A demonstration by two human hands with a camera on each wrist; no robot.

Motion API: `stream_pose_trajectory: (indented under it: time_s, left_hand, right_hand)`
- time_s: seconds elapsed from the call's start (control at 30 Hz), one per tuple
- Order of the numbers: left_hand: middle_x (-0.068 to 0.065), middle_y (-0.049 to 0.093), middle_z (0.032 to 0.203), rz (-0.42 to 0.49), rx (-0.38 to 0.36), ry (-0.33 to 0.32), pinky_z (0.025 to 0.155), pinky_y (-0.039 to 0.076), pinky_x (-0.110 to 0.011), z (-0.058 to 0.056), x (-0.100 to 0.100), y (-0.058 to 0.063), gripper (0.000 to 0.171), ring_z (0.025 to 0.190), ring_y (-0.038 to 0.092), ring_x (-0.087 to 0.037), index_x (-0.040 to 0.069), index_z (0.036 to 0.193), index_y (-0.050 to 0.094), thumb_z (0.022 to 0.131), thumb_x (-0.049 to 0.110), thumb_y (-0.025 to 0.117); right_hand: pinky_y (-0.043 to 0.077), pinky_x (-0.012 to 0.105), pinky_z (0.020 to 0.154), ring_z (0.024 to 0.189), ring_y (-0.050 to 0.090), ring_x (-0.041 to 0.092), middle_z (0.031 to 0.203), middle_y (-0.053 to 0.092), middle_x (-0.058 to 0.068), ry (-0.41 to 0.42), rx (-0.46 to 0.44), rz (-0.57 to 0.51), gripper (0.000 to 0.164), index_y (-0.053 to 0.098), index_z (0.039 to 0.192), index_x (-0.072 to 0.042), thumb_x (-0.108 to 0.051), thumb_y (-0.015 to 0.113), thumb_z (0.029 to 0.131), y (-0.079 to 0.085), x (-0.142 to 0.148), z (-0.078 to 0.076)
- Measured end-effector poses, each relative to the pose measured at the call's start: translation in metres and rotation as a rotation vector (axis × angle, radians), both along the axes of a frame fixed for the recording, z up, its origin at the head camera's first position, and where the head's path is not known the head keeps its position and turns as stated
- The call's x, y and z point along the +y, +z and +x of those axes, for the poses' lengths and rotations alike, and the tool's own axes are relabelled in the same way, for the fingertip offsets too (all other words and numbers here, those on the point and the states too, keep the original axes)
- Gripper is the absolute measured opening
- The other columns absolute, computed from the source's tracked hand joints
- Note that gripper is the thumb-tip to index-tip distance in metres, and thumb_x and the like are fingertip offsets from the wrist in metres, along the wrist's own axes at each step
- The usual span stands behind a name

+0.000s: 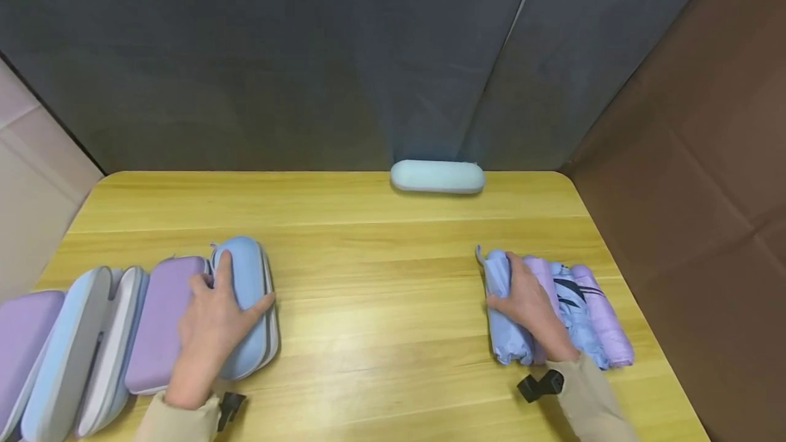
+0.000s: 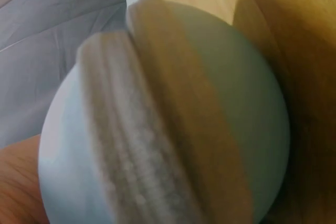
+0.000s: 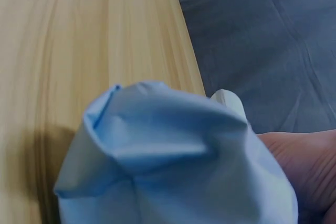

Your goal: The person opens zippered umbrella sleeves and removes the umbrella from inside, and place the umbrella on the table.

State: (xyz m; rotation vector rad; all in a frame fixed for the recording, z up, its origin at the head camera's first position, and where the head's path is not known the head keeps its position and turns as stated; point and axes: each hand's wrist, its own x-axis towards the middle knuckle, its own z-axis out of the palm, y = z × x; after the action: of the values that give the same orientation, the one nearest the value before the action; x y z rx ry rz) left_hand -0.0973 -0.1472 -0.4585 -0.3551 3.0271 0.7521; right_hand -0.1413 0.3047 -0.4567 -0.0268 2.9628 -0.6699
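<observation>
My left hand (image 1: 211, 319) lies over a blue zip-up hard case (image 1: 245, 343), its thumb at the right edge and fingers across the top and left side. The left wrist view shows the rounded end of this case (image 2: 252, 114) and its grey zip band. A purple hard case (image 1: 162, 326) sits directly left of it. On the right, my right hand (image 1: 531, 302) grips a blue folded umbrella (image 1: 506, 343), thumb on its left side, fingers on its right. The umbrella's crumpled fabric end (image 3: 168, 156) fills the lower right wrist view.
More cases, among them a tilted light-blue one (image 1: 70, 353) and a purple one (image 1: 27, 353), line the left side. Further folded umbrellas, purple (image 1: 604, 319) and patterned blue (image 1: 580, 326), lie to the right. A pale blue oblong case (image 1: 437, 176) rests at the table's back edge.
</observation>
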Motion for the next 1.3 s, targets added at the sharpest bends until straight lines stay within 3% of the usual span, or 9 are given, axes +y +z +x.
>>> stream_pose_trajectory:
  time_s: [0.33, 0.53, 0.63, 0.73, 0.83, 0.93, 1.03, 1.17, 1.3]
  left_hand:
    - [-0.044, 0.025, 0.124, -0.028, 0.017, -0.034, 0.048, 0.044, -0.056, 0.002, 0.0, 0.005, 0.097, 0.087, 0.047, -0.059, -0.001, 0.147, 0.012, 0.083, 0.05, 0.063]
    - [-0.046, 0.035, 0.121, -0.048, 0.146, -0.214, 0.064, 0.043, -0.068, -0.008, 0.009, 0.04, 0.073, 0.1, 0.04, -0.064, -0.013, 0.133, 0.036, 0.085, 0.034, 0.066]
    - [-0.042, 0.038, 0.125, 0.013, 0.082, -0.33, 0.073, 0.043, -0.065, -0.033, 0.022, 0.063, 0.066, 0.106, 0.042, -0.059, -0.01, 0.135, 0.038, 0.089, 0.032, 0.061]
    - [-0.036, 0.039, 0.131, 0.154, -0.038, -0.401, 0.081, 0.044, -0.06, -0.07, 0.041, 0.07, 0.061, 0.112, 0.044, -0.052, -0.004, 0.14, 0.035, 0.094, 0.031, 0.053]
    - [-0.031, 0.042, 0.133, 0.395, -0.1, -0.415, 0.089, 0.044, -0.054, -0.113, 0.062, 0.058, 0.055, 0.115, 0.046, -0.047, -0.001, 0.142, 0.034, 0.096, 0.026, 0.049]
    - [-0.027, 0.043, 0.135, 0.701, -0.147, -0.352, 0.094, 0.044, -0.05, -0.151, 0.082, 0.036, 0.051, 0.117, 0.048, -0.043, 0.001, 0.143, 0.033, 0.098, 0.02, 0.046]
    - [-0.024, 0.043, 0.137, 0.934, -0.169, -0.271, 0.098, 0.041, -0.048, -0.18, 0.099, 0.016, 0.049, 0.122, 0.046, -0.039, 0.0, 0.143, 0.033, 0.098, 0.016, 0.043]
    - [-0.023, 0.036, 0.144, 1.032, -0.174, -0.243, 0.104, 0.035, -0.046, -0.201, 0.114, -0.002, 0.052, 0.128, 0.038, -0.036, 0.001, 0.147, 0.025, 0.098, 0.014, 0.04]
    - [-0.019, 0.018, 0.153, 1.09, -0.203, -0.278, 0.11, 0.026, -0.043, -0.211, 0.127, -0.011, 0.057, 0.138, 0.024, -0.032, 0.003, 0.15, 0.01, 0.1, 0.014, 0.036]
  right_hand:
    - [0.044, 0.056, 0.086, 0.108, 0.05, 0.048, 0.13, 0.04, 0.036, 0.036, -0.049, 0.052, 0.086, 0.027, 0.141, 0.007, -0.02, 0.073, 0.073, 0.004, 0.006, 0.005]
    - [0.042, 0.059, 0.087, 0.114, 0.044, 0.05, 0.13, 0.039, 0.036, 0.13, -0.068, 0.092, 0.085, 0.032, 0.14, 0.006, -0.024, 0.077, 0.075, 0.023, 0.001, -0.008]
    - [0.037, 0.06, 0.092, 0.12, 0.037, 0.051, 0.133, 0.036, 0.035, 0.185, -0.065, 0.058, 0.083, 0.031, 0.14, 0.007, -0.022, 0.076, 0.077, 0.036, -0.003, -0.027]
    - [0.033, 0.059, 0.099, 0.124, 0.033, 0.049, 0.136, 0.031, 0.035, 0.211, -0.066, -0.015, 0.083, 0.027, 0.141, 0.008, -0.02, 0.075, 0.079, 0.044, -0.009, -0.057]
    - [0.027, 0.056, 0.105, 0.128, 0.029, 0.047, 0.14, 0.027, 0.035, 0.192, -0.056, -0.091, 0.085, 0.023, 0.143, 0.009, -0.018, 0.073, 0.08, 0.041, -0.017, -0.092]
    - [0.021, 0.052, 0.11, 0.134, 0.022, 0.044, 0.145, 0.023, 0.031, 0.12, -0.045, -0.136, 0.087, 0.019, 0.145, 0.007, -0.018, 0.072, 0.08, 0.034, -0.025, -0.125]
    - [0.016, 0.047, 0.113, 0.137, 0.017, 0.04, 0.149, 0.021, 0.027, 0.033, -0.041, -0.19, 0.088, 0.016, 0.146, 0.006, -0.018, 0.071, 0.081, 0.024, -0.032, -0.15]
    - [0.016, 0.043, 0.113, 0.138, 0.017, 0.037, 0.151, 0.018, 0.024, -0.075, -0.061, -0.331, 0.089, 0.012, 0.147, 0.004, -0.018, 0.069, 0.083, 0.013, -0.039, -0.169]
    - [0.029, 0.042, 0.108, 0.137, 0.023, 0.032, 0.152, 0.019, 0.019, -0.191, -0.133, -0.529, 0.086, 0.011, 0.15, -0.004, -0.018, 0.067, 0.085, 0.002, -0.041, -0.176]
